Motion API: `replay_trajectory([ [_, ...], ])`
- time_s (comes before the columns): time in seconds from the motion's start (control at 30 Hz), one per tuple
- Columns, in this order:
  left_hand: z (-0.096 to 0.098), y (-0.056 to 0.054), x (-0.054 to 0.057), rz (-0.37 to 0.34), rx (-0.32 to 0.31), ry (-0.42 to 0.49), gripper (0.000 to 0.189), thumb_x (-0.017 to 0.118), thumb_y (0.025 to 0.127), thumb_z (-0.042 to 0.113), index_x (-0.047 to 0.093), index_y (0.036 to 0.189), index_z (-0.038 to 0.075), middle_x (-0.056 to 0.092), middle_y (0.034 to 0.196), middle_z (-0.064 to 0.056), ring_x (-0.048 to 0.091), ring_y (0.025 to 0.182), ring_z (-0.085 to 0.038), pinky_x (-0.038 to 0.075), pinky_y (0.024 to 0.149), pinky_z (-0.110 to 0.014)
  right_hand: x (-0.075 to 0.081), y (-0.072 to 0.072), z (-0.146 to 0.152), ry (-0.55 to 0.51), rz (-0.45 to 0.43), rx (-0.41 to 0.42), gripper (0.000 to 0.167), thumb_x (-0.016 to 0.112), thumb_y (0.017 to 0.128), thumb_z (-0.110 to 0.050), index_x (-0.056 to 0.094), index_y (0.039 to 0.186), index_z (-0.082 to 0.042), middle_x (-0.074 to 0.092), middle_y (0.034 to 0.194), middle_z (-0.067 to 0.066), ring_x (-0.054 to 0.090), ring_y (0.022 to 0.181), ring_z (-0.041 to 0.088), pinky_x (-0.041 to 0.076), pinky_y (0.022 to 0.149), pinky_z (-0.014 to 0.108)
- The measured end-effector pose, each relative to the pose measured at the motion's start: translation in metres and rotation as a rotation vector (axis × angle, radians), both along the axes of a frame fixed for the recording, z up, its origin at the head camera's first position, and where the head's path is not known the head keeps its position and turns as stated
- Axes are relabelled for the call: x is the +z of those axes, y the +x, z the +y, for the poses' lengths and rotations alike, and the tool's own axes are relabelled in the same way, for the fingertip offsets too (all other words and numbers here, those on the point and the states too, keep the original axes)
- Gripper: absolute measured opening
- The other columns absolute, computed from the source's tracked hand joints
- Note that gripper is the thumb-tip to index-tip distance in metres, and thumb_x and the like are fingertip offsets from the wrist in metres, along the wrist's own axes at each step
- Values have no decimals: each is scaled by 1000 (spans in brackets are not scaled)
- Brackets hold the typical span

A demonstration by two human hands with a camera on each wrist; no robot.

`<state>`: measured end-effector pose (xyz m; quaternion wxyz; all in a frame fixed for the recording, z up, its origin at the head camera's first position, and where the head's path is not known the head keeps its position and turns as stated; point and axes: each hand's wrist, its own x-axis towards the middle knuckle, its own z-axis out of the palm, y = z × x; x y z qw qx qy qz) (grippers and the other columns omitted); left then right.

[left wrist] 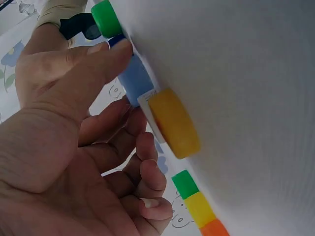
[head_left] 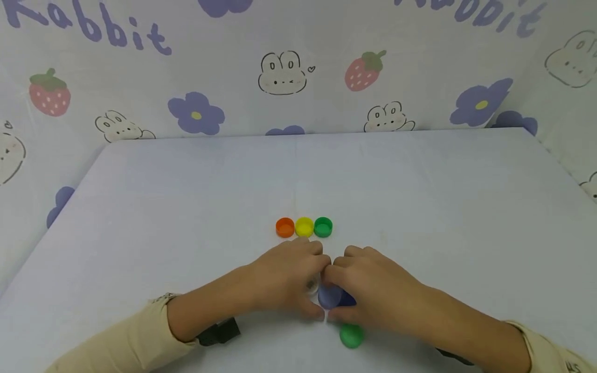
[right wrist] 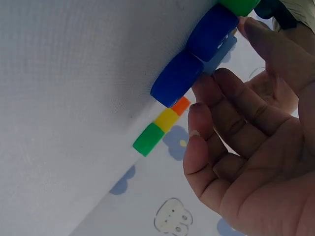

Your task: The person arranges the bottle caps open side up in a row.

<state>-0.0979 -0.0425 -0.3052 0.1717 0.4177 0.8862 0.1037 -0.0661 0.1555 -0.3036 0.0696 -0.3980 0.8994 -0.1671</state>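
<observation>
Smooth, shiny pieces that look like plastic sit between the left hand point(head_left: 289, 277) and the right hand point(head_left: 380, 287), in front of the middle of the tabletop point(head_left: 186, 207). The fingers of both hands curl around a pale blue piece point(head_left: 330, 298), thumbs on the side away from the far edge; how firmly each presses is hard to tell. Beside it, the left wrist view shows a thick, rounded amber cap point(left wrist: 177, 125) with a thin white plate point(left wrist: 149, 112) against it, and the right wrist view shows two touching dark blue caps point(right wrist: 177, 76). A solid-looking near green cap point(head_left: 352, 335) stands by the right thumb.

Closer to the far edge, an orange cap point(head_left: 285, 228), a yellow cap point(head_left: 304, 227) and a far green cap point(head_left: 323, 227) touch in a straight row, hollow sides up.

The tabletop is matte and white, with a fine weave up close. Behind its far edge hangs a pale cloth point(head_left: 317, 31) printed with rabbits, strawberries and purple flowers, its lettering cut off above.

Beige sleeves point(head_left: 154, 326) run out of frame. The hands cover much of the cluster, and the marks on the white plate are too small to read.
</observation>
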Motion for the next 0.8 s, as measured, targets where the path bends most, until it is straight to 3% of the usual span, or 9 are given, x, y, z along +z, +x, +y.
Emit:
replay_trajectory([
  [0.57,-5,-1,-1,-63,1,88,38,90,78,39,70,97,13,49,81,6,45,78,-12,37,66,-21,-2,0,-3,-40,-11,30,31,92,76,-27,65,92,-22,54,80,-19,44,75,3,40,71,26],
  [0.8,-9,6,7,-84,-6,66,34,89,78,42,71,90,16,49,78,7,44,75,-11,35,65,-22,-3,9,-4,-94,24,80,28,90,79,-29,66,91,-23,51,77,-22,40,71,1,38,69,23],
])
